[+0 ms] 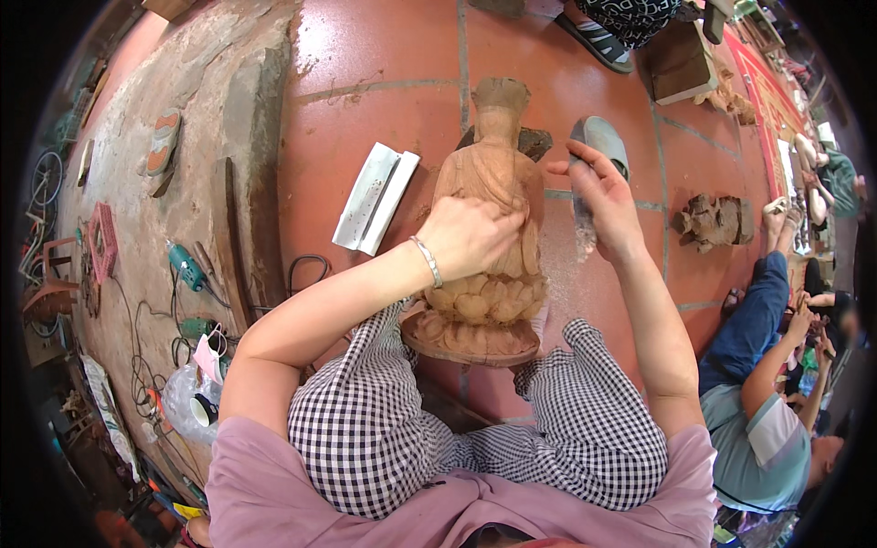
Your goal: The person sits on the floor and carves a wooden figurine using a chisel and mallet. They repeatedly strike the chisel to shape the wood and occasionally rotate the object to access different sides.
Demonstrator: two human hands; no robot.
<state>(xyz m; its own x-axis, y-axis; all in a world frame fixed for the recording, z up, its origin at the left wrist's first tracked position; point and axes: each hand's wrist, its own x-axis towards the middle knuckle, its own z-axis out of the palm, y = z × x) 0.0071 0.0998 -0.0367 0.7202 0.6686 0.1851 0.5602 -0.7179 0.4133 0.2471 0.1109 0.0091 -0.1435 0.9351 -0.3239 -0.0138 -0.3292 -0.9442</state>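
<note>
A carved wooden statue [498, 173] in draped robes, with a lotus-petal base [493, 301], leans away from me between my knees. My left hand [470, 235] presses against the front of its robe with the fingers curled in; whatever they may hold is hidden. To the statue's right, my right hand [603, 196] is raised off the wood, its thumb and fingers apart, and I see nothing between them. A dark block [534, 143] lies behind the statue's shoulders. Left of the statue, a folded white sheet [376, 198] with dark specks rests on the red tiles.
Grey slippers [605, 142] lie beyond my right hand. A rough carved wood piece [714, 222] sits farther right. At left are a raised concrete slab [219, 82], a green power tool [186, 266], cords and a pink mask [210, 358]. Another person [758, 420] sits at right.
</note>
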